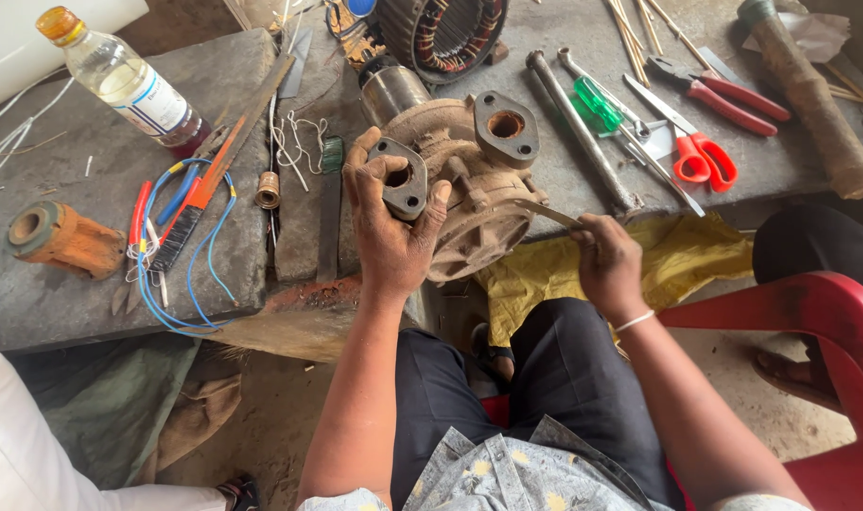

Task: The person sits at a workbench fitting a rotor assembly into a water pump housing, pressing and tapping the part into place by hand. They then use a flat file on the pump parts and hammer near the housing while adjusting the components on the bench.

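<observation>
The rusty pump body (469, 185) sits at the near edge of the stone bench (62, 293). My left hand (389, 222) grips its flange to keep it steady. My right hand (609, 265) holds a thin flat blade (545, 213), maybe a scraper, against its side.

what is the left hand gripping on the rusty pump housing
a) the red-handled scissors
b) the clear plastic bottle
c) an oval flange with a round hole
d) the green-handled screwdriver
c: the left hand wraps over the oval flange of the rusty pump housing, while the scissors, bottle and screwdriver lie untouched on the bench.
</observation>
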`<control>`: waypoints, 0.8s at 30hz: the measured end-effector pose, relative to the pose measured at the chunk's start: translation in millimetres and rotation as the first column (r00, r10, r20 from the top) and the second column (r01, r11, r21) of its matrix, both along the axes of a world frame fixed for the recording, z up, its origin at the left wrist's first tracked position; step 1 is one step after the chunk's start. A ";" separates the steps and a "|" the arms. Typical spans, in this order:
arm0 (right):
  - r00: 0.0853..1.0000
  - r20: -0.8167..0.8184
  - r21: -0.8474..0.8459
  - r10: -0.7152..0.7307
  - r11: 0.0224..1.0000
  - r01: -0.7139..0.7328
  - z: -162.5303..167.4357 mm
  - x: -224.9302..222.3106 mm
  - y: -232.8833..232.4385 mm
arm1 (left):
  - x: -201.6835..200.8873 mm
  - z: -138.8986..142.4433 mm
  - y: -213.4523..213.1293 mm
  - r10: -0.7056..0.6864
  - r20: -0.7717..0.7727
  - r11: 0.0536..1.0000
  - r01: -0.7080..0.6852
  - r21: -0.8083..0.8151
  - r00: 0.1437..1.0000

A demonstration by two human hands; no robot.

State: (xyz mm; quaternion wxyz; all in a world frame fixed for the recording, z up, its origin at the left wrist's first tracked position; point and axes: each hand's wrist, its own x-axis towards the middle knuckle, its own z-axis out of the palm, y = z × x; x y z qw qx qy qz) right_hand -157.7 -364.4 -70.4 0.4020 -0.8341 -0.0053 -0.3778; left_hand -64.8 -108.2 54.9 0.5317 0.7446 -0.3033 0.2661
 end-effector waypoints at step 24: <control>0.953 -0.251 0.479 0.171 0.877 -0.031 -58.5 -52.3 76.8 | 0.2 -0.1 -1.7 -0.011 0.026 1.000 0.011 -0.009 1.000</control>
